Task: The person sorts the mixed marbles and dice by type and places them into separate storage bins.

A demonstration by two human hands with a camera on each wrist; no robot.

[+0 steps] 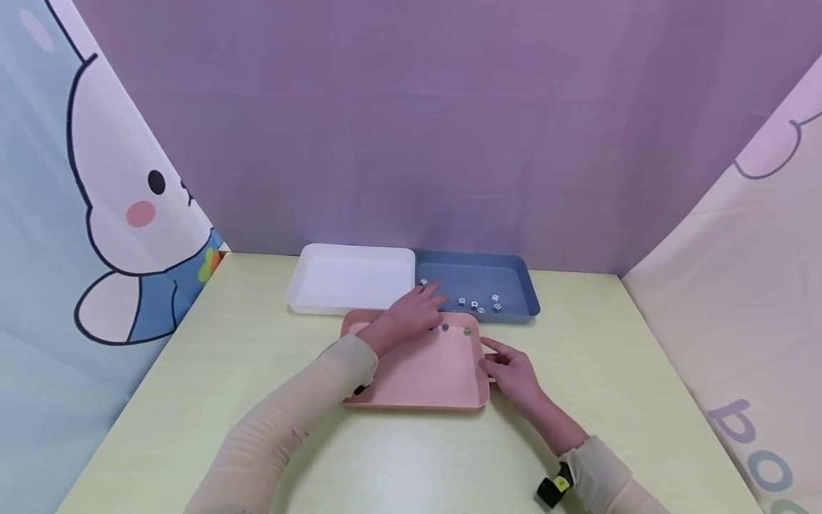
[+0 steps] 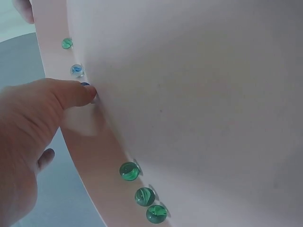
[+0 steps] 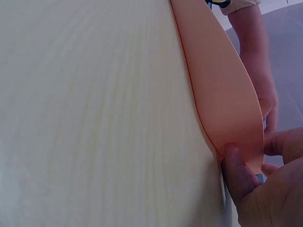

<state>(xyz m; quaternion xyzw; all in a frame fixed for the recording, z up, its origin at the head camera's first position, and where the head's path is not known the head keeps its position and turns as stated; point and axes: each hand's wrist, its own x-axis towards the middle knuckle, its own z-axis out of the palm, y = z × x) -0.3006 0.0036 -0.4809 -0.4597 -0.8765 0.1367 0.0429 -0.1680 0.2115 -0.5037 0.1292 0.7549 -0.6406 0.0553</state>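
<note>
A pink tray (image 1: 424, 375) lies at the middle of the table, with several glass marbles along its far wall. My left hand (image 1: 411, 318) reaches across that wall, fingers extended toward the blue tray. In the left wrist view its thumb (image 2: 78, 94) touches a marble with dark blue in it, mostly hidden beneath. A clear-and-blue marble (image 2: 76, 71) and a small green marble (image 2: 67, 43) sit to one side; green marbles (image 2: 145, 196) line the other. My right hand (image 1: 510, 371) grips the pink tray's right side, its thumb (image 3: 236, 175) low on the outer wall.
Behind the pink tray stand a white tray (image 1: 356, 275) on the left and a blue tray (image 1: 472, 271) on the right. Several white dice (image 1: 495, 298) lie in the blue one. A purple cloth (image 1: 411, 128) closes off the back, with printed cloths on both sides.
</note>
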